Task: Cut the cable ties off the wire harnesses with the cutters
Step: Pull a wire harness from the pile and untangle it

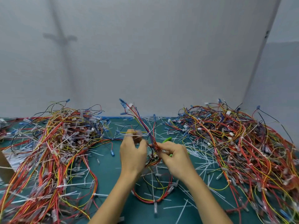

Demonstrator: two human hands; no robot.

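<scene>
A plain grey wall (145, 54) rises behind a teal-topped table (113, 175), evenly lit.

The table (103, 172) is flanked by two obstructions — a left harness pile (53, 151) and a right harness pile (234, 143). Between them runs a central lane, littered with cut ties (202, 160) lying flat. Both hands occupy the lane's middle — the wall (145, 62) closes its far end.

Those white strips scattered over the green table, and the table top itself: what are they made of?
The white strips look like thin, pale, slightly translucent plastic: cut cable ties, stiff enough to lie straight. The table top looks like a matte teal rubbery or vinyl mat, flat and without glare, though the exact material can't be told.
</scene>
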